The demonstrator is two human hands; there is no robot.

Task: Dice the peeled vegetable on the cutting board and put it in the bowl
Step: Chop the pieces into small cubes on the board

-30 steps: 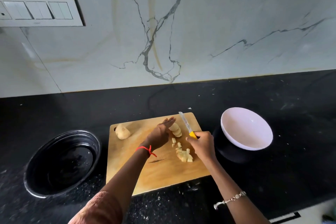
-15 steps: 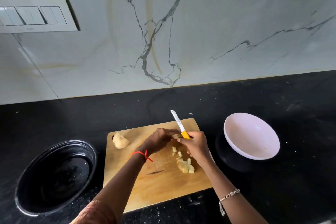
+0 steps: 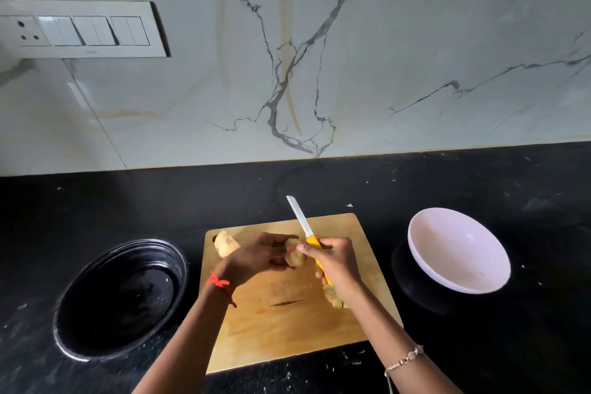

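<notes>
We hold potato piece (image 3: 293,256) in left hand (image 3: 256,257), lifted just above cutting board (image 3: 287,323); left grip closed around it. Right hand (image 3: 335,265) wrapped on knife (image 3: 307,233), yellow handle, blade pointing far, tip past far board edge. Right thumb touches piece.

Judgement: set piece flat side down mid-board before cutting, curl left fingertips back.

Diced cubes (image 3: 334,299) partly hidden under right wrist, near right board edge. Second potato piece (image 3: 225,243) at far-left corner. White bowl (image 3: 457,249) right of board, apart; clear counter (image 3: 415,189) between. Black basin (image 3: 118,294) left.
</notes>
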